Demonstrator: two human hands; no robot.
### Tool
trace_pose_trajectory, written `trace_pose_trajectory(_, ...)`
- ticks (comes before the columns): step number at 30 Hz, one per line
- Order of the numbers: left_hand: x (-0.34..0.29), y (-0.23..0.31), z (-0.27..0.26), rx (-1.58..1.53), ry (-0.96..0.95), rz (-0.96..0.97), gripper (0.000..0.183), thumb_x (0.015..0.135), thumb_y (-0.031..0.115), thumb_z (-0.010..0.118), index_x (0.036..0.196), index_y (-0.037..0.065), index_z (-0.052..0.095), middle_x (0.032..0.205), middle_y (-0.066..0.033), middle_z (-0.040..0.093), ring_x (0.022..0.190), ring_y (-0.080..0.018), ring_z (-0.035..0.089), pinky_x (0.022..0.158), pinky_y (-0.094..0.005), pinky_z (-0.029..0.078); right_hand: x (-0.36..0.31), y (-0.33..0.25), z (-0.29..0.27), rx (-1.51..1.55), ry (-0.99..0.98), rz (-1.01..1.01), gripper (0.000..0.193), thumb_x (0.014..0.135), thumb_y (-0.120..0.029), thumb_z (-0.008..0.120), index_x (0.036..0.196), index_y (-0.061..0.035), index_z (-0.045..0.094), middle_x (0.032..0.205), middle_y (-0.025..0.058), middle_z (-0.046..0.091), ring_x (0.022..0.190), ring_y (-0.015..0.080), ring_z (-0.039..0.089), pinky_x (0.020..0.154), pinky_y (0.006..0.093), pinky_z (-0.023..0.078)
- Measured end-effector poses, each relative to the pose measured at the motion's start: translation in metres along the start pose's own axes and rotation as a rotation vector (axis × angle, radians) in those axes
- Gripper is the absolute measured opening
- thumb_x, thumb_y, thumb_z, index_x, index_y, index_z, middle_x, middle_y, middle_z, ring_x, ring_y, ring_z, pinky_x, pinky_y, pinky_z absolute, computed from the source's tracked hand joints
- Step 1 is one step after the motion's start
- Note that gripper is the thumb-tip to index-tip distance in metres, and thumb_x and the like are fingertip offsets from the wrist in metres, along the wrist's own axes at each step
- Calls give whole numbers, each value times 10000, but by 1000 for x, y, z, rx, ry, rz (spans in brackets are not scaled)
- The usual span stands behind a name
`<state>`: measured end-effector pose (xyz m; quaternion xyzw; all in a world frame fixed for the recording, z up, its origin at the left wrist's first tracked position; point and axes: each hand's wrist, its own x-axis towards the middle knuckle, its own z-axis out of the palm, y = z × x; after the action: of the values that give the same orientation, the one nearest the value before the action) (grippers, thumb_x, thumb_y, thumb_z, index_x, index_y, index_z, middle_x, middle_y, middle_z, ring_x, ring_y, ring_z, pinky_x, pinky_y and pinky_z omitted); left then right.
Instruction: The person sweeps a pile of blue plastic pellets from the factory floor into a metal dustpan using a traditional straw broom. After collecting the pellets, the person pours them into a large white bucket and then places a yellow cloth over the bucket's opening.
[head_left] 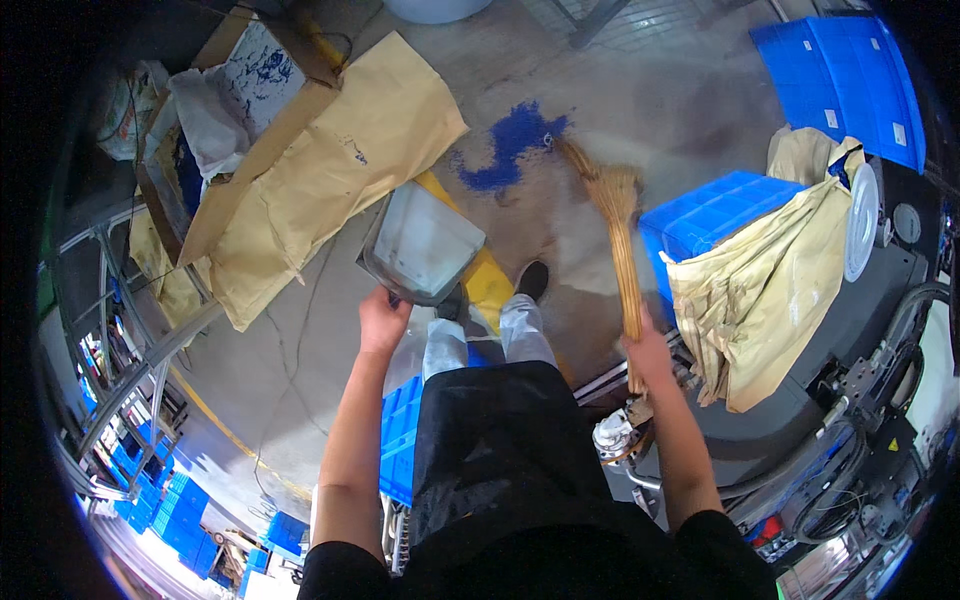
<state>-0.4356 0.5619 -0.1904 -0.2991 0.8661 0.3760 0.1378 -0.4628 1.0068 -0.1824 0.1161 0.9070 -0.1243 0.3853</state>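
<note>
So your left hand [383,320] is wrapped around the near end of that gray pan [425,245], though the actual grip is mostly hidden behind your knuckles. Right hand [647,352] is clenched on the straw broom [622,250], low on the handle. The blue bits [505,150] are in a loose patch on the floor [385,390] out ahead of your shoes [532,280], with the broom's tip right by their right edge. Can't tell if it's actually touching them.

Stuff I'd watch: those bits look tiny and light, so a hard flick would probably scatter them, maybe toward the blue crate [715,215] on your right. The pan is well apart from the patch, back near your feet, so a long sweep leaves plenty of room for strays. Also, the big brown sheet [340,170] sits just beside the pan on the left; snag it and bits could slip underneath. And with a one-handed hold at one end, the pan might tip and spill if it's loaded unevenly.
</note>
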Motion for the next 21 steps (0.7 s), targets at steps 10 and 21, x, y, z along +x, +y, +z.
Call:
trace_pose_trajectory(10, 13, 16, 14, 216, 47, 32, 258, 778, 283, 632, 735, 35, 573, 692, -183, 597, 687, -373, 583, 571, -411, 459, 7, 9, -18, 39, -25, -54, 783, 748, -265, 616, 1399, -158, 195, 877, 251, 600, 813, 421, 580, 716, 468, 461)
trace_pose_trajectory(21, 40, -3, 23, 307, -9, 360, 142, 768, 219, 572, 698, 103, 531, 625, -152, 565, 634, -377, 562, 520, -458, 435, -62, 48, -7, 48, -40, -47, 770, 743, -235, 630, 1388, -114, 227, 936, 235, 601, 856, 379, 589, 741, 434, 464)
